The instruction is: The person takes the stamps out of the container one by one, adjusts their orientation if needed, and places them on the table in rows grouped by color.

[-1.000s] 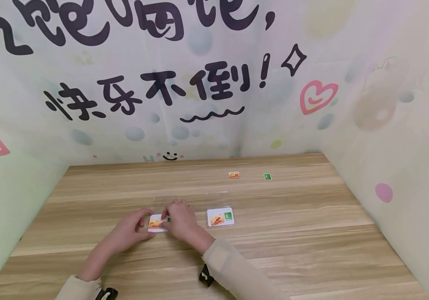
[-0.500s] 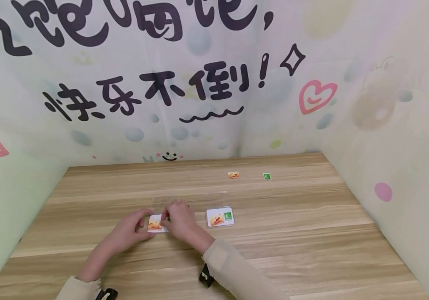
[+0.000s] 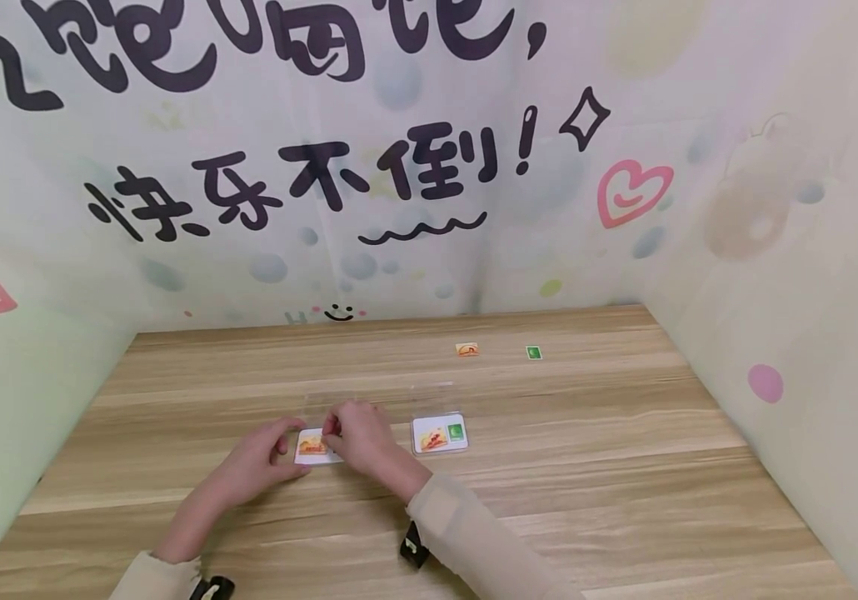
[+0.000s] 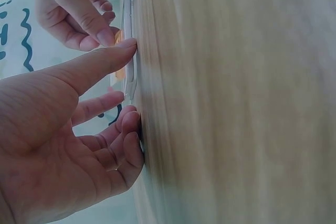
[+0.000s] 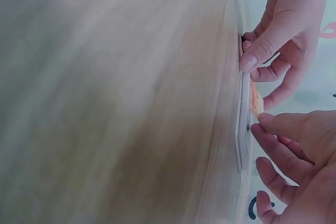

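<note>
A flat clear case with a white card (image 3: 315, 458) lies on the table in the head view. My left hand (image 3: 255, 465) holds it at the left end, thumb at the near edge and a finger at the far edge. From the right, my right hand (image 3: 363, 437) pinches an orange picture stamp (image 3: 312, 445) by its right edge with thumb and index finger. Seen from the right wrist, the stamp (image 5: 255, 98) stands tilted up off the card. The right hand hides the card's right part in the head view.
Just right stands a second clear case (image 3: 440, 433), lid folded back, with an orange and a green stamp on its card. Farther back lie a loose orange stamp (image 3: 467, 350) and a green one (image 3: 534, 352). A printed cloth wall (image 3: 399, 275) borders the table.
The right thumb has drawn back off the stamp's face to its right edge. The orange stamp has risen and shifted slightly right. My left hand has stayed in place.
</note>
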`<state>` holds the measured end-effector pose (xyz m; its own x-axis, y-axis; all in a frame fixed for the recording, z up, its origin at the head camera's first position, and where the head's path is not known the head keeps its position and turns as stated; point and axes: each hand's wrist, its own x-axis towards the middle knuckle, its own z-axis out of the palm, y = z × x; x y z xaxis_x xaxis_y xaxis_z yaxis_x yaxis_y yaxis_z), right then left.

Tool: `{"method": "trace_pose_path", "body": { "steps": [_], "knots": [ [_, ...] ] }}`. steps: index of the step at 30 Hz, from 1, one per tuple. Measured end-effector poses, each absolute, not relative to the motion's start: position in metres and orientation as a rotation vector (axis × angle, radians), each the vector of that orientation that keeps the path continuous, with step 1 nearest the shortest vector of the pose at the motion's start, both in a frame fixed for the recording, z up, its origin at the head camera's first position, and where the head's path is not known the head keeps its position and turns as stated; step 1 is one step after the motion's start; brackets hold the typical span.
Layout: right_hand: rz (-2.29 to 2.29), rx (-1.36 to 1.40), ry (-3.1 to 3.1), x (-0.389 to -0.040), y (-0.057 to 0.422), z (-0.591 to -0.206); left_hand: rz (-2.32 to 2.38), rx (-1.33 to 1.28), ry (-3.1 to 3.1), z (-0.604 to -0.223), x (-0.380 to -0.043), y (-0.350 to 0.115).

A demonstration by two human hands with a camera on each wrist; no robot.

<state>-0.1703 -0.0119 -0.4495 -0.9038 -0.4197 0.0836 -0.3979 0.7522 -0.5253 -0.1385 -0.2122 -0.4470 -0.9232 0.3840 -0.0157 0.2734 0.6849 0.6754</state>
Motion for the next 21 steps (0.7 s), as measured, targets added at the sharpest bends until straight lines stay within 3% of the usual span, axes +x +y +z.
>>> {"method": "trace_pose_path", "body": {
  "steps": [21],
  "knots": [
    [-0.889, -0.725, 2.870, -0.1720, -0.0110, -0.4487, 1.067, 0.561, 2.744, -0.4477, -0.1390, -0.2122]
  ]
}}
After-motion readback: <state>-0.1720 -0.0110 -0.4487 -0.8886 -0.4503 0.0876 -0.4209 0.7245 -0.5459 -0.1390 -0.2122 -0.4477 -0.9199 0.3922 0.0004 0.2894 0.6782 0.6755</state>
